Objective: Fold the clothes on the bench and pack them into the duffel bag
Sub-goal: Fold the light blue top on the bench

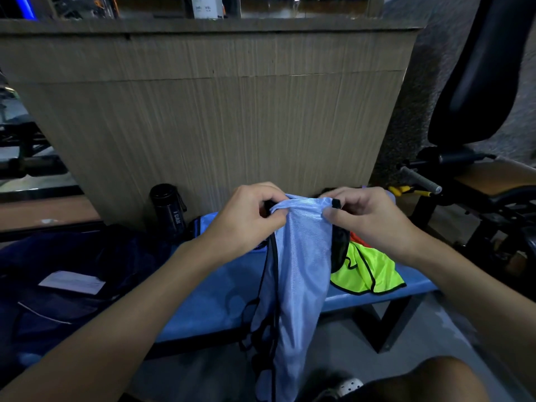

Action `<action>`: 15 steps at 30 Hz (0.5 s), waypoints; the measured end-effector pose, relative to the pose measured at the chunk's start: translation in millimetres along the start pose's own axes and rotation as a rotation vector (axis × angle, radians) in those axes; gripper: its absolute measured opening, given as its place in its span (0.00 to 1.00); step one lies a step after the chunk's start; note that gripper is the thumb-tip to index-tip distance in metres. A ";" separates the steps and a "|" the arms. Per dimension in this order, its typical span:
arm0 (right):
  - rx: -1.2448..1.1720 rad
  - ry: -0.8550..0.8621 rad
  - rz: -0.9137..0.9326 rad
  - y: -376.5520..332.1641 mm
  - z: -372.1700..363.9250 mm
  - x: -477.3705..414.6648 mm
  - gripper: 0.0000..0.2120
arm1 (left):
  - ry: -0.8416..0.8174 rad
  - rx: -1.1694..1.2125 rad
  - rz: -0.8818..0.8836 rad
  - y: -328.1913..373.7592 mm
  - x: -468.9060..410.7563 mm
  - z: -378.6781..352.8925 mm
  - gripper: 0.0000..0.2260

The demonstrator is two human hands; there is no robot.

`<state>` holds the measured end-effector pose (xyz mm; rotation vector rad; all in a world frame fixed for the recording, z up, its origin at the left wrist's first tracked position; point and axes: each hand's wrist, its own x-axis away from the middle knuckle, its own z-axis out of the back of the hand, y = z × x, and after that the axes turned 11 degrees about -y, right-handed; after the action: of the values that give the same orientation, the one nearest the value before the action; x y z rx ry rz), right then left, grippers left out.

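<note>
Left hand, right hand pinch top edge of blue vest, lifted above bench, likely so it hangs flat for folding. Yellow vest on bench's right end; bag at left end.

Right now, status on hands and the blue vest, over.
Left hand, right hand pinch light blue vest by top edge. It hangs unfolded before bench. Yellow vest lies on bench; duffel bag at left, way looks open.
</note>
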<state>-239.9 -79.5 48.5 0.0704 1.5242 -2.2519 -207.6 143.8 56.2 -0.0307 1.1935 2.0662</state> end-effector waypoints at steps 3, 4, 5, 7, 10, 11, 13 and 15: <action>0.083 0.006 -0.002 -0.8 1.8 0.9 0.10 | -0.007 0.008 0.010 0.5 -1.3 2.2 0.06; 0.095 0.021 0.007 -1.2 2.1 1.1 0.09 | -0.009 0.010 0.012 0.3 -1.3 3.1 0.05; 0.100 0.041 0.013 -1.7 2.3 1.3 0.08 | -0.011 0.009 0.013 -0.3 -1.2 4.8 0.03; 0.071 0.092 0.012 -1.4 2.6 1.0 0.06 | -0.009 -0.011 0.017 -1.6 0.2 9.6 0.00; -0.004 0.150 0.001 -0.1 1.6 -0.3 0.06 | 0.011 -0.003 0.029 -3.4 1.9 14.8 0.02; -0.013 0.165 0.000 0.7 1.3 -0.8 0.05 | 0.017 0.011 0.031 -2.5 2.2 15.0 0.03; -0.025 0.187 -0.003 3.0 1.3 -1.7 0.06 | 0.040 0.060 0.029 -0.5 2.1 13.1 0.03; -0.046 0.182 -0.012 3.7 2.8 -2.7 0.06 | 0.076 0.132 0.031 0.3 1.2 10.9 0.06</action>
<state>-235.6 -82.3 47.1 0.2595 1.6719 -2.2708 -205.1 152.7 62.2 -0.0284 1.3827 2.0239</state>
